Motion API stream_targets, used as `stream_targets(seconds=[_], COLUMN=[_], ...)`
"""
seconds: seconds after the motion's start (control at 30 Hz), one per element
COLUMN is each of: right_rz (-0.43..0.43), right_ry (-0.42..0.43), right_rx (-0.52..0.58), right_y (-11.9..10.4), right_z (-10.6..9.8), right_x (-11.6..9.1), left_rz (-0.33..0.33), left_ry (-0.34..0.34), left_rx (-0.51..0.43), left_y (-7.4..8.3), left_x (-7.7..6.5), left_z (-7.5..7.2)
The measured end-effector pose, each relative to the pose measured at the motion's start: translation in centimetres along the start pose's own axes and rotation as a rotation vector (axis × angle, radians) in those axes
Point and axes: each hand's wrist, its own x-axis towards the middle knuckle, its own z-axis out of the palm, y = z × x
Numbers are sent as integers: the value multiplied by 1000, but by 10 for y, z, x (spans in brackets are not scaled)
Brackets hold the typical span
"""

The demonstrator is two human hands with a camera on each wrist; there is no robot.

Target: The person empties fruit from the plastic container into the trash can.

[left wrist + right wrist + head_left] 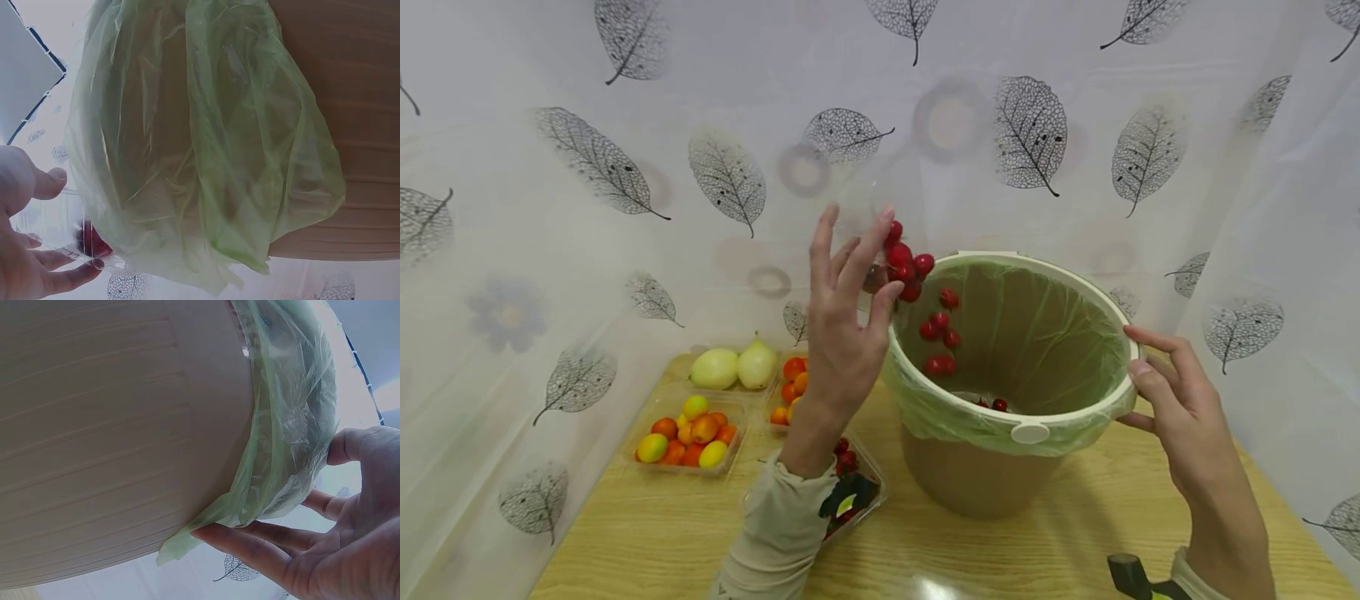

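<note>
My left hand [846, 333] holds a tilted clear plastic box [56, 215] at the left rim of a brown waste bin [985, 483]. Glossy red cherries [901, 260] slide from the box, and several more cherries [942, 327] are in mid-air inside the bin. A few cherries [999, 405] show at the bottom opening edge. A pale green plastic bag [925, 408] lines the bin, folded out under its white rim [1123, 392]. On the right side, my right hand [1187, 425] grips that rim, thumb at the rim and fingers against the bag's outside.
On the wooden table [662, 533], left of the bin, stand a clear tray of orange and yellow fruits [688, 433], two pale green pears [733, 367], more orange fruits [790, 387], and a tray of dark red fruits [847, 462] partly behind my left wrist. A leaf-patterned sheet [722, 275] hangs behind.
</note>
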Motion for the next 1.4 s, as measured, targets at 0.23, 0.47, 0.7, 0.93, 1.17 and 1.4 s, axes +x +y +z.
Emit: stream_targets(seconds=[0.23, 0.47, 0.7, 0.93, 1.17, 1.4], right_rz=[-4, -7, -10, -20, -19, -16], right_ry=[4, 8, 1, -4, -7, -6], right_rx=[6, 15, 0, -2, 7, 12], right_y=[0, 0, -2, -4, -4, -2], right_z=[0, -1, -1, -3, -3, -1], right_x=[-1, -1, 0, 2, 2, 2], left_rz=[36, 88, 100, 113, -4, -147], left_ry=[-16, -33, -36, 112, 217, 254], left_rx=[10, -4, 18, -67, -190, -360], left_y=[3, 4, 4, -1, -8, -15], left_x=[-1, -2, -4, -9, -25, -55], left_z=[3, 7, 6, 0, -24, -68])
